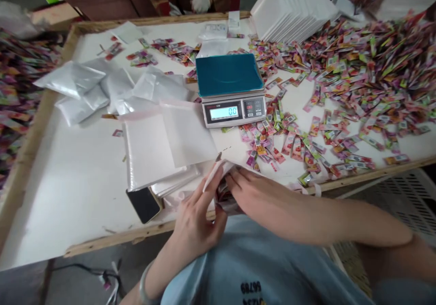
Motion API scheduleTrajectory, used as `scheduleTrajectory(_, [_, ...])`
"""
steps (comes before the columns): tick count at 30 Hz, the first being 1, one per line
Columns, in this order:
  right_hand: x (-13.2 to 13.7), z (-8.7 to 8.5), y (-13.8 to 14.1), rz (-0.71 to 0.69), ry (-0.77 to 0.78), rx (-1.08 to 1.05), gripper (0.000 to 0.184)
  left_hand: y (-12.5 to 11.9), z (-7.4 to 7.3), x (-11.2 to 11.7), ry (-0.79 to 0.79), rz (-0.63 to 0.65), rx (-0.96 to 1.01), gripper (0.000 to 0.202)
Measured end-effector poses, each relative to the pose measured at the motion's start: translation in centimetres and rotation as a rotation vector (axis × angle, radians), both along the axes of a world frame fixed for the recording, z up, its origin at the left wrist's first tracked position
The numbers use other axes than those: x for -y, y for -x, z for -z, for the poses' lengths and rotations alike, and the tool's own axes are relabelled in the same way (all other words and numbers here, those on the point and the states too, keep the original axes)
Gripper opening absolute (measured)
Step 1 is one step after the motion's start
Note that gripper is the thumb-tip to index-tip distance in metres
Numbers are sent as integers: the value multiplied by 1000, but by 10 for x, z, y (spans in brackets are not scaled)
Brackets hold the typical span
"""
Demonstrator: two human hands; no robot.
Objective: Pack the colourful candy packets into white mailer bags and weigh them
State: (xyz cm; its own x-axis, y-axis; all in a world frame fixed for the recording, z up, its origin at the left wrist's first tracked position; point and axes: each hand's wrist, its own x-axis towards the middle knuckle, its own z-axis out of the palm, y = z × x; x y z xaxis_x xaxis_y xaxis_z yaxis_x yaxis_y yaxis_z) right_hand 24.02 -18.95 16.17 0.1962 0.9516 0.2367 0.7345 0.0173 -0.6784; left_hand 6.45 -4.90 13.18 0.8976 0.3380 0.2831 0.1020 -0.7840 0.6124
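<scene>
White sheeting covers a broad worktable with a raised wooden rim [34, 128], and most of its right half is buried under a loose scatter of small, colourful printed sachets [357, 82]. Near the middle stands a grey digital scale with a teal weighing plate [230, 87], its lit display facing the near edge and its plate bare. Left of the scale lie several filled, milky plastic pouches [81, 91], and in front of them a stack of flat white zip bags [150, 150], with a dark phone [145, 204] lying flat at the stack's near corner. A tilted row of white padded envelopes [293, 10] leans at the far edge, and beyond it a co-worker's white-gloved hand [200, 2] shows at the table's far side. At the near rim, the left hand [197, 218] pinches the edge of a thin white plastic bag [213, 175] between thumb and fingers, holding it up and open. The right hand [254, 191] reaches across from the right, fingers pressed together and tucked into the bag's mouth, where a bunch of the colourful sachets shows dimly; whether those fingers grip them cannot be told. The bag sits just above the table's near edge, close to the person's light blue shirt [259, 268].
</scene>
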Motion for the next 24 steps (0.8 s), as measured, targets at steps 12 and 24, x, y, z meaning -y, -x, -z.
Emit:
scheduleTrajectory(12, [-72, 157, -160, 593, 698, 218, 21, 5, 5, -3, -9, -3, 43, 85])
scheduleTrajectory(24, [-34, 161, -158, 536, 592, 58, 15, -3, 3, -9, 21, 59, 34, 86])
